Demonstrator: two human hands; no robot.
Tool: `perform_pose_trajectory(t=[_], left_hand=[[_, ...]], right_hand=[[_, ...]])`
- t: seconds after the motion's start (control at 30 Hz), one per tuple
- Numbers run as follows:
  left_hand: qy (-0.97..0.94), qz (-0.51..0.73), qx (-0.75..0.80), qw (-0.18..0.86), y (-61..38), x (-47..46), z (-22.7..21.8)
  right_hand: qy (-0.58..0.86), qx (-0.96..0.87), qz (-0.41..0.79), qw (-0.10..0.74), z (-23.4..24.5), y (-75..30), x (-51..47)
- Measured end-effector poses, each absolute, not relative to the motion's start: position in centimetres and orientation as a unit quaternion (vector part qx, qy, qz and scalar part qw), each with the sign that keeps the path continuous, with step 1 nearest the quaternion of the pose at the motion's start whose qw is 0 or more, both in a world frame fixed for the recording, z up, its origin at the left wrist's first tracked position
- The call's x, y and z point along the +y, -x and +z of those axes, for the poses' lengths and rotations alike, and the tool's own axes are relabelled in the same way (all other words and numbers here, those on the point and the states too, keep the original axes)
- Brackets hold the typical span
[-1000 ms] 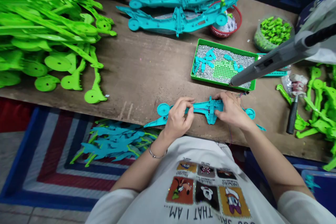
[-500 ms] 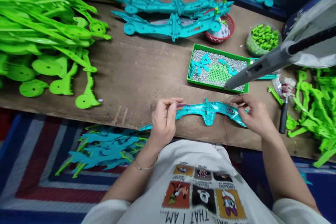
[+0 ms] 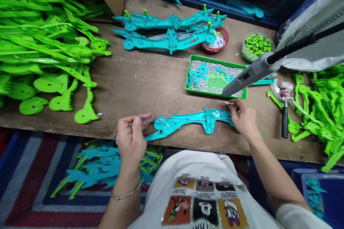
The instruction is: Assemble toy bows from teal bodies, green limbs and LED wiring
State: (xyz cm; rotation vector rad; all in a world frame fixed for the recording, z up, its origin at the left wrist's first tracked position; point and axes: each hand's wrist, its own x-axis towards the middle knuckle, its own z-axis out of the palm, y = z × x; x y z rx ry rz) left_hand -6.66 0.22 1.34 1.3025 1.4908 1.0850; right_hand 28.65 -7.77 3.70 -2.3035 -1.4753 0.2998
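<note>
A turquoise plastic bow-shaped shell lies on the table before me, its inner ribs facing up. Thin red and blue wires stretch along it. My left hand is left of the shell and pinches one end of the wires between thumb and fingers. Over the shell's right part, my right hand has its fingers closed at the wires, covering that end of the shell. A loose loop of wire hangs from there toward the table's front edge. Beyond the shell, an electric screwdriver hangs tilted over a green tray.
The green tray holds screws and small turquoise pieces. Behind it are turquoise shells, a red basket and a tub of green pegs. Green parts pile up left and right. A black-handled tool lies right.
My left hand has moved left past the shell's round end, drawing the wires out straighter. My right hand stays over the shell's right part. The camera view has shifted.
</note>
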Motion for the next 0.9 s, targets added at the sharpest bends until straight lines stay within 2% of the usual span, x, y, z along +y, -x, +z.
perform_pose_trajectory(t=[0.1,0.17,0.27,0.43,0.5,0.67,0.8,0.9], left_hand=[[-0.48,0.455,0.6,0.451,6.5,0.4,0.9],[-0.477,0.449,0.601,0.459,6.4,0.5,0.9],[-0.483,0.44,0.6,0.462,6.4,0.5,0.9],[-0.479,0.446,0.595,0.467,6.5,0.5,0.7],[-0.478,0.444,0.595,0.469,6.5,0.6,0.7],[-0.484,0.442,0.595,0.465,6.4,0.6,0.7],[-0.487,0.443,0.596,0.46,6.4,0.6,0.7],[-0.485,0.451,0.597,0.453,6.3,0.6,0.7]], right_hand=[[0.81,-0.56,0.088,0.15,3.0,-28.5,-7.1],[0.803,-0.566,0.101,0.157,3.0,-28.8,-7.2],[0.788,-0.55,0.151,0.232,3.4,-29.1,-7.7],[0.744,-0.437,0.269,0.428,3.4,-28.2,-8.3],[0.714,-0.396,0.322,0.479,3.2,-27.7,-8.1],[0.683,-0.417,0.331,0.499,3.8,-26.9,-7.3],[0.634,-0.403,0.412,0.516,4.4,-26.5,-7.3],[0.659,-0.375,0.4,0.515,4.2,-26.5,-7.5]])
